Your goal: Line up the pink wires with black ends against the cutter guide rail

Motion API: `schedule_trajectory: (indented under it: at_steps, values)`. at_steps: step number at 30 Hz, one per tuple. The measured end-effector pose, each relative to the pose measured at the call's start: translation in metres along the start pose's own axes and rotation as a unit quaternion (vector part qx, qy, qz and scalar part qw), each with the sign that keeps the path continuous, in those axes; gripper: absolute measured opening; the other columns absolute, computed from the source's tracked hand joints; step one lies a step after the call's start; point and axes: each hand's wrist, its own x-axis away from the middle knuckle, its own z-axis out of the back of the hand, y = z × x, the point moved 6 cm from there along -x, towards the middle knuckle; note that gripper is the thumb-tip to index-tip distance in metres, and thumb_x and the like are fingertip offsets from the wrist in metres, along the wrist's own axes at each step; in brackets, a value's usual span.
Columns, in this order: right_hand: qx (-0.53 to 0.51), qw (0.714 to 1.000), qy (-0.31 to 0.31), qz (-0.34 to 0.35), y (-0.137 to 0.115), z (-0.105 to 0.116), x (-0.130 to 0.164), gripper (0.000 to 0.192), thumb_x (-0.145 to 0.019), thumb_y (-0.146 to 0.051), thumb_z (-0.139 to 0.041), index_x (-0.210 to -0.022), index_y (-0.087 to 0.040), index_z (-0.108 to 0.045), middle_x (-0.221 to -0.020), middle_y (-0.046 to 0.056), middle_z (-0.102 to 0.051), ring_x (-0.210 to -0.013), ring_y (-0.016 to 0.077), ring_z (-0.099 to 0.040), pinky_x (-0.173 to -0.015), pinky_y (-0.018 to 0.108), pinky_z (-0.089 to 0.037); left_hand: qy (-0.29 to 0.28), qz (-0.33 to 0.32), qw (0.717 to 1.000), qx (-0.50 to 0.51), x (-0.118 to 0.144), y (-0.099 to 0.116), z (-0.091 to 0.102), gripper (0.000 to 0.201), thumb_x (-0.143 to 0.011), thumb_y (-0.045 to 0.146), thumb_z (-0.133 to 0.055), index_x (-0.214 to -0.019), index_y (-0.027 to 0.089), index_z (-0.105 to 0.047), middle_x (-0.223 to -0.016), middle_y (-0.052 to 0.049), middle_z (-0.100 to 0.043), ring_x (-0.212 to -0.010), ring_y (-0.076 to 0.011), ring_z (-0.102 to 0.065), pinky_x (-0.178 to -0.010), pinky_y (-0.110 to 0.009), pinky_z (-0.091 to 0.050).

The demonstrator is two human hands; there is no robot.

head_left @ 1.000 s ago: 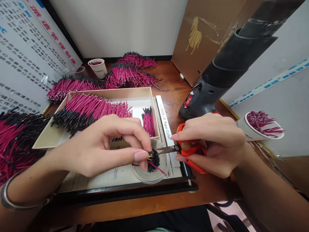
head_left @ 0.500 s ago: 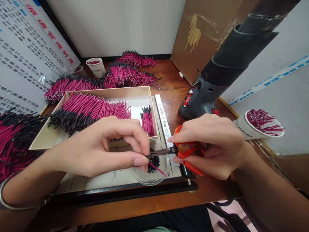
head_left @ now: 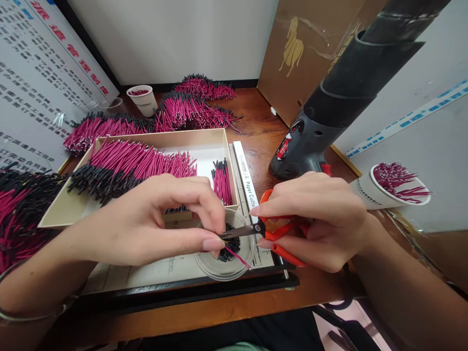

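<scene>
Between thumb and fingers, my left hand point(head_left: 161, 219) pinches a thin pink wire point(head_left: 237, 256), whose free end slants down to the right. My right hand point(head_left: 314, 219) is closed round the orange handles of a pair of scissors point(head_left: 268, 229). The dark blades reach left to my left fingertips, beside the wire; their tips are partly hidden there. Under both hands stands a round clear plastic tub point(head_left: 204, 265) holding small black pieces point(head_left: 231, 251). Behind my left hand, a cardboard tray point(head_left: 164, 141) contains rows of pink wires with black ends point(head_left: 142, 163).
The tub and tray rest on a paper cutter point(head_left: 244, 170). Heaps of pink and black wires point(head_left: 193, 114) lie behind the tray and at far left point(head_left: 22, 219). Paper cups stand at the back point(head_left: 142, 102) and right point(head_left: 369, 192). A grey heat-gun-like tool point(head_left: 318, 131) rises at right.
The camera view has shifted slightly. My hands, the wire and the scissors keep nearly the same positions; the scissor blades look about the same.
</scene>
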Motion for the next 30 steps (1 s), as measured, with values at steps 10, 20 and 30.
schedule_trajectory:
  at_steps: [10,20,30]
  values:
    - [-0.036,0.999,-0.019,0.000,0.0015,-0.0025,-0.0011,0.012,-0.090,-0.010,-0.066,-0.100,-0.017,-0.064,-0.070,-0.002,-0.062,-0.066,0.0085,-0.060,-0.065,0.021,-0.049,-0.005,-0.013,1.000,-0.005,0.0016,0.0021,0.0007,0.013,-0.086,0.013,-0.074,-0.084,0.024,-0.070,-0.078,0.007,-0.074,-0.072,-0.0074,-0.066,-0.069,-0.015,-0.053]
    - [-0.043,0.998,-0.036,0.017,0.0048,-0.0056,0.0033,0.018,-0.090,-0.008,-0.065,-0.106,-0.015,-0.063,-0.077,-0.001,-0.066,-0.070,0.0092,-0.063,-0.066,0.022,-0.050,0.001,-0.024,1.000,-0.017,0.0012,0.0010,0.0012,0.012,-0.087,0.012,-0.073,-0.083,0.022,-0.070,-0.079,0.006,-0.073,-0.074,-0.0081,-0.067,-0.069,-0.016,-0.053]
    - [-0.030,1.000,-0.006,0.005,0.0023,-0.0034,0.0009,0.006,-0.090,-0.012,-0.065,-0.096,-0.014,-0.063,-0.069,-0.003,-0.060,-0.066,0.0078,-0.059,-0.066,0.020,-0.049,0.013,-0.040,0.999,-0.027,0.0020,0.0013,0.0025,0.011,-0.086,0.014,-0.076,-0.084,0.022,-0.068,-0.079,0.008,-0.070,-0.072,-0.0058,-0.064,-0.069,-0.012,-0.052]
